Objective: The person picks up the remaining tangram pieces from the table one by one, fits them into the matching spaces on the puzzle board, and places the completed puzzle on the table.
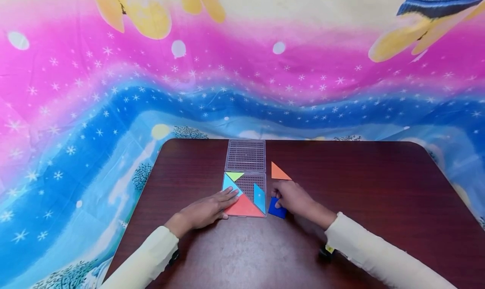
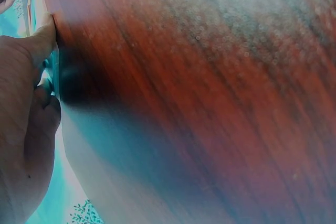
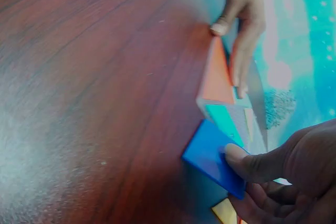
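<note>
Thumb and fingers of my right hand (image 1: 297, 199) pinch a dark blue square tile (image 3: 207, 156), just right of a clear tangram case's base (image 1: 248, 180). My left hand (image 1: 206, 210) lies with extended fingers across the base's left side, touching the light blue triangle (image 1: 229, 183) and the coral triangle (image 1: 242, 208). Its thumb is by the near edge. Inside the base, a blue parallelogram (image 1: 259, 199) stands at the right and a small green triangle (image 1: 234, 175) at the far left corner. An orange triangle (image 1: 279, 172) lies on the table beyond my right hand.
The case's perforated lid (image 1: 246, 155) is folded back flat toward the far edge of the brown table (image 1: 379, 188). A yellow piece (image 3: 226, 212) shows below my right hand in the right wrist view. Behind the table hangs a patterned cloth (image 1: 242, 82).
</note>
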The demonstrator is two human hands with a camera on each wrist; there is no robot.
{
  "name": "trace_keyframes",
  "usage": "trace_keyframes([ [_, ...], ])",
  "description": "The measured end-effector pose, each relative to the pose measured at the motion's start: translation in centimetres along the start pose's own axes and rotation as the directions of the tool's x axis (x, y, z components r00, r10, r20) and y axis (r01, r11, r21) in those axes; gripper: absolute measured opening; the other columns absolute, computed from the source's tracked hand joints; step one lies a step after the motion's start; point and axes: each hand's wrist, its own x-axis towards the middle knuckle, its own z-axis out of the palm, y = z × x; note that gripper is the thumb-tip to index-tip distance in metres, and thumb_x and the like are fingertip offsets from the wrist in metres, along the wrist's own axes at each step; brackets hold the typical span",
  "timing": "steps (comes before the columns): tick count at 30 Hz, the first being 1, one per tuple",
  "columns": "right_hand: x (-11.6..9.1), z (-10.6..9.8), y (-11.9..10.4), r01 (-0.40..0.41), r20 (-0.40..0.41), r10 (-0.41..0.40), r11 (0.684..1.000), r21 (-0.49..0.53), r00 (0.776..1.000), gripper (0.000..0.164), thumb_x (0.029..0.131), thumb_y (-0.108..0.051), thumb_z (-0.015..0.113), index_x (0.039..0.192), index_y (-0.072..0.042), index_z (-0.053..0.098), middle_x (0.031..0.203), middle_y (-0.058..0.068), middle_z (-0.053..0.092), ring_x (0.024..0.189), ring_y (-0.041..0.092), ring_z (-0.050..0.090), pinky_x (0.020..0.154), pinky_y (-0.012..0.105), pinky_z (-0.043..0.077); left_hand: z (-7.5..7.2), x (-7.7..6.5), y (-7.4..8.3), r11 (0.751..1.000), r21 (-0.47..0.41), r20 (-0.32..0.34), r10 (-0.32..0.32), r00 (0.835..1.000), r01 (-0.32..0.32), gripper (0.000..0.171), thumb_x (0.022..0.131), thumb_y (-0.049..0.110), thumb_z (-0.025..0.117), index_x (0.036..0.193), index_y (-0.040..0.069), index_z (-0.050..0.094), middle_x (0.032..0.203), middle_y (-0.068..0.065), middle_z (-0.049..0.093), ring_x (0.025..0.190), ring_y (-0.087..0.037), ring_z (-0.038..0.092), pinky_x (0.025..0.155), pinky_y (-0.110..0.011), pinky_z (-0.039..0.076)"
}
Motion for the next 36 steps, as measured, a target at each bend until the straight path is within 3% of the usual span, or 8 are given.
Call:
trace_keyframes([
  [8,0.5,-2.1,0.9,-0.138,0.106,0.123,0.980,0.146,0.987,0.017,0.086,-0.004,0.082,0.093,-0.008,0.067,0.083,0.005,0.062,0.074,0.018,0.058,0.060,0.024,0.050,0.0,0.0,-0.3,1.000,-0.003,0.005,0.009,1.000,-0.009,0.066,0.106,0.038,0.054,0.164,0.024,0.026,0.174,0.006,0.015,0.161,-0.020,0.012,0.124,-0.045,0.034],
  [14,1.2,-3.3,2.3,-0.192,0.095,0.168,0.904,0.382,0.981,0.018,0.090,-0.008,0.079,0.101,-0.002,0.067,0.095,0.011,0.065,0.084,0.022,0.061,0.072,0.032,0.059,0.0,0.1,-0.4,0.997,0.059,-0.013,0.055,0.998,-0.054,0.066,0.106,0.036,0.055,0.163,0.020,0.027,0.173,0.002,0.017,0.161,-0.024,0.015,0.122,-0.045,0.037],
  [18,1.6,-3.8,2.8,-0.196,0.078,0.180,0.856,0.478,0.981,0.018,0.092,-0.007,0.077,0.105,0.001,0.067,0.099,0.015,0.066,0.085,0.023,0.065,0.079,0.040,0.064,0.0,0.1,-0.5,0.999,0.035,-0.006,0.038,0.999,-0.038,0.066,0.106,0.038,0.055,0.164,0.022,0.026,0.174,0.004,0.016,0.161,-0.022,0.013,0.123,-0.045,0.036],
  [36,3.7,-4.6,2.1,-0.190,0.025,0.217,0.782,0.594,0.976,0.022,0.097,-0.006,0.069,0.116,0.005,0.066,0.111,0.021,0.068,0.090,0.022,0.071,0.090,0.045,0.062,0.3,0.1,-0.3,1.000,0.027,-0.006,0.011,1.000,-0.011,0.065,0.106,0.040,0.053,0.164,0.025,0.026,0.173,0.008,0.015,0.161,-0.019,0.013,0.124,-0.044,0.034],
])
